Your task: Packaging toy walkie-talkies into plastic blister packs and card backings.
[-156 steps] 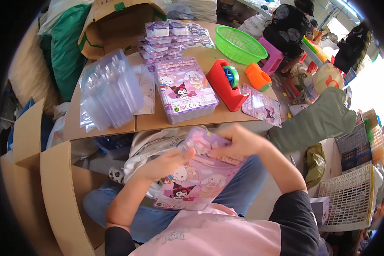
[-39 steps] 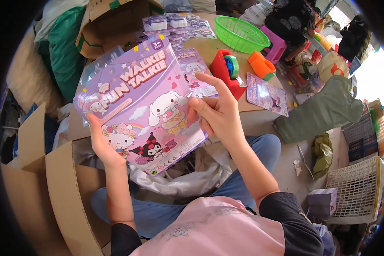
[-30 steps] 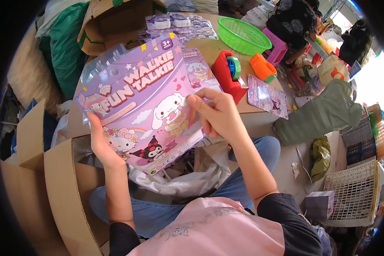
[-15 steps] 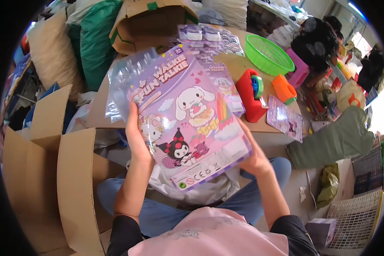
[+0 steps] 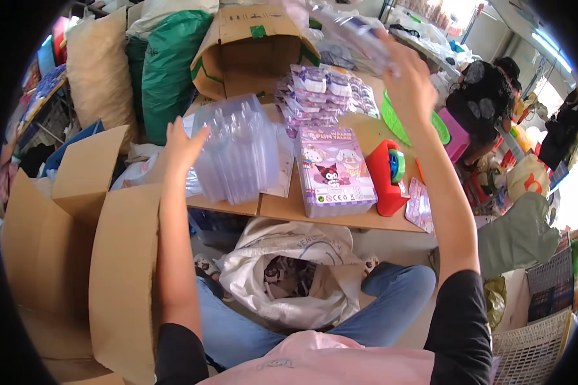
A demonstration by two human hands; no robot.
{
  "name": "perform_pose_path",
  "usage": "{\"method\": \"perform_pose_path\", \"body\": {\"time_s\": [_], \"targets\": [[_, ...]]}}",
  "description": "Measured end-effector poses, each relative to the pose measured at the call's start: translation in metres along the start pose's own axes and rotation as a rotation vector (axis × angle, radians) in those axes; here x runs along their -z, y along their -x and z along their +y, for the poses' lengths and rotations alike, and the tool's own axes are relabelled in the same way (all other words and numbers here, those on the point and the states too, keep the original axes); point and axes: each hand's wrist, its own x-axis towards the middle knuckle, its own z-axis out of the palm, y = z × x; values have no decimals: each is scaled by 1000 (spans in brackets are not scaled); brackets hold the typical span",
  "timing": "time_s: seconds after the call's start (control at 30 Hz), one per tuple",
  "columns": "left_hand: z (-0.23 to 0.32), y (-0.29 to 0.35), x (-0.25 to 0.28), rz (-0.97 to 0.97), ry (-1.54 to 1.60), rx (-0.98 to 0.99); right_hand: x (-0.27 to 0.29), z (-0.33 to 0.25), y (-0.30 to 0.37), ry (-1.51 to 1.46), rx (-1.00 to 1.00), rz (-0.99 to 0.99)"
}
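Observation:
My right hand (image 5: 410, 86) is raised at the far right, its fingers closed on a clear and purple plastic package (image 5: 356, 37), blurred by motion. Fingers apart, my left hand (image 5: 183, 149) is at the left side of a stack of clear plastic trays (image 5: 237, 154); whether it touches them I cannot tell. On the table's near part lies a purple printed toy package (image 5: 337, 173) with cartoon characters. Right beside it stands a red tape dispenser (image 5: 386, 179) with a green and blue roll. Behind are piled small purple packs (image 5: 311, 96).
An open carton (image 5: 253, 54) lies at the back, a green basket (image 5: 398, 122) at the right. Between my legs sits an open white sack (image 5: 289, 256) with dark contents. Another carton (image 5: 122, 276) stands at my left. A person (image 5: 481, 96) sits at the far right.
Both hands held a purple printed package in front of me; now they are apart. My right hand has risen far to the right, and my left has moved left to the clear trays.

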Motion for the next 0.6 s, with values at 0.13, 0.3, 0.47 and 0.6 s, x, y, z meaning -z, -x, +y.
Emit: {"method": "perform_pose_path", "body": {"time_s": [0.13,0.3,0.47,0.6], "targets": [[20,2,4,-194,-201,119,-98,9,-5,257,215,-187],[57,22,20,-70,-194,137,-154,3,23,370,300,-245],[34,10,15,81,-267,-21,-155,-14,38,158,108,-459],[40,0,19,-353,-394,268,-119,-22,39,-17,19,-274]]}}
